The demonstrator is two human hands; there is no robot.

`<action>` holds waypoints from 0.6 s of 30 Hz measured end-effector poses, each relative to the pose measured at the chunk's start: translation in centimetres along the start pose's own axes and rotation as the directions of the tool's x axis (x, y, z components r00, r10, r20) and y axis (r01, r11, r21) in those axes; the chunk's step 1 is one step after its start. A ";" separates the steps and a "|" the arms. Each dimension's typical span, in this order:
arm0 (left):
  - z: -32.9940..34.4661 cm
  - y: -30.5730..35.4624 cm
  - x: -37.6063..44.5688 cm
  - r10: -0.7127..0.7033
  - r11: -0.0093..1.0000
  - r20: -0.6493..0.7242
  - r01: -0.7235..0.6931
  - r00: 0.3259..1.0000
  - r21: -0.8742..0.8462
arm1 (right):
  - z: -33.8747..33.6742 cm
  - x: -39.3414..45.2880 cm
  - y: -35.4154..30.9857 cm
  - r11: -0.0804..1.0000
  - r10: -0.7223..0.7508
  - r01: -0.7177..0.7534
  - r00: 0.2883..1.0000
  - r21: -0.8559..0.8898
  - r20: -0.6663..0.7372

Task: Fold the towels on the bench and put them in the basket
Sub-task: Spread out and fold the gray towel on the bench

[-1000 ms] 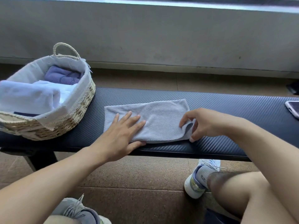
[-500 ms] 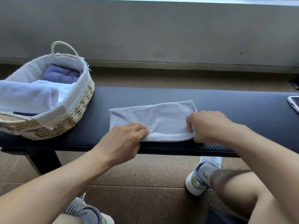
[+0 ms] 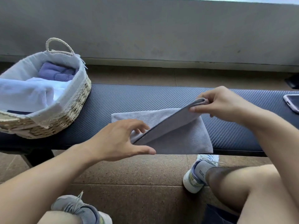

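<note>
A light grey towel (image 3: 181, 136) lies on the dark bench (image 3: 145, 97), with its near edge lifted into a slanted flap. My right hand (image 3: 221, 104) pinches the raised right corner of that flap above the bench. Between its fingers and thumb, my left hand (image 3: 119, 139) holds the flap's lower left end near the bench's front edge. The woven basket (image 3: 77, 101) with a white liner stands on the bench to the left. It holds a folded white towel (image 3: 27, 94) and a purple towel (image 3: 55, 71).
A phone (image 3: 292, 102) in a pale case lies on the bench at the far right. Under and before the bench are my two shoes (image 3: 195, 173) on the brown tiled floor. A grey wall (image 3: 161, 29) runs behind the bench.
Both hands went from pressing on the flat towel to gripping its near edge. They have lifted that edge, the right corner highest, towards the far side.
</note>
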State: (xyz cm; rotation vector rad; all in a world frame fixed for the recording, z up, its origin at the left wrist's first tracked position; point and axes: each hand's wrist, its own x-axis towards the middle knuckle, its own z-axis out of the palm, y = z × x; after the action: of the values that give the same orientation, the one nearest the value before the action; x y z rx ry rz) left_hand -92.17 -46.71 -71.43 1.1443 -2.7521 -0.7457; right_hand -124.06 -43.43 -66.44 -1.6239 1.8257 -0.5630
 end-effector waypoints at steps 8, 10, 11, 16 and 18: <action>-3.1 -3.2 1.7 -0.143 0.977 -0.069 0.129 0.987 -0.170 | 0.3 2.1 0.2 0.980 0.052 -0.006 0.972 0.198 -0.229; -4.4 -4.8 2.4 -0.185 0.968 -0.188 0.146 0.964 -0.207 | 0.2 2.7 0.4 0.982 0.046 0.015 0.949 0.191 -0.311; -4.8 -5.4 2.8 -0.205 0.963 -0.243 0.152 0.948 -0.221 | 0.2 3.0 0.4 0.981 0.044 0.024 0.937 0.190 -0.346; -6.2 -5.9 4.9 -0.324 0.928 -0.537 0.152 0.779 -0.340 | 0.0 5.0 -0.1 0.984 0.054 0.043 0.854 0.173 -0.517; -7.0 -5.4 5.6 -0.351 0.931 -0.636 0.185 0.687 -0.314 | 0.0 5.8 -0.2 0.979 0.059 0.064 0.823 0.195 -0.566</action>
State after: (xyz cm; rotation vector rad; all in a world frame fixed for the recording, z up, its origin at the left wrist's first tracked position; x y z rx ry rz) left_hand -91.03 -56.64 -68.43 1.4286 -1.8533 -0.4902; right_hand -124.19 -49.20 -67.23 -1.4023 2.0840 -1.3124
